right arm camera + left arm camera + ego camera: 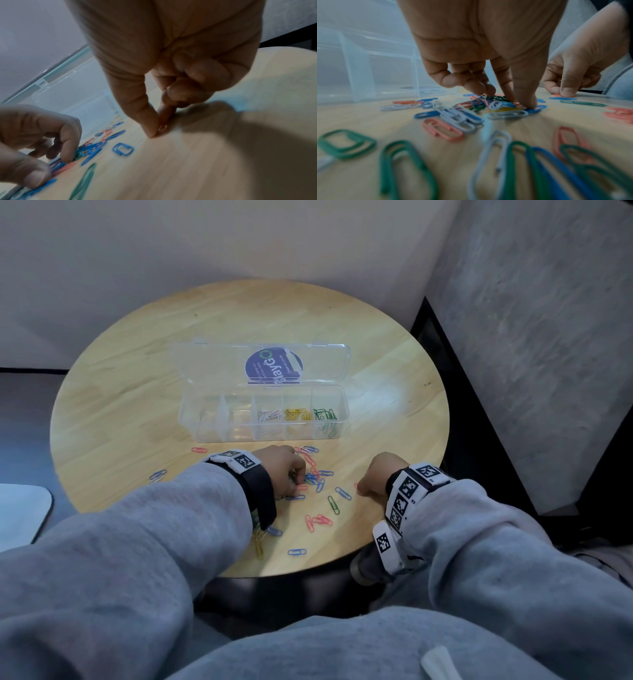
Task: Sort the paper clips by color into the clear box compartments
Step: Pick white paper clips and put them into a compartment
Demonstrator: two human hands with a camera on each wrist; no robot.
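A clear box [263, 437] stands open mid-table, lid [212, 364] leaning back. Three right compartments hold white clips [269, 415], yellow clips [297, 414] and green clips [324, 415]. Loose clips in several colours [313, 477] lie scattered in front of it. My left hand [297, 477] reaches into the heap, thumb and forefinger [520, 104] pinched together on a clip there; its colour is unclear. To the right, my right hand [361, 491] pinches a small red clip [162, 128] against the wood between thumb and forefinger.
The round wooden table [137, 392] ends just under my wrists. Stray clips lie near the front edge, such as a blue one [296, 552] and red ones [318, 521]. A grey panel [534, 354] rises at the right; a pale surface [20, 508] sits off the table's left.
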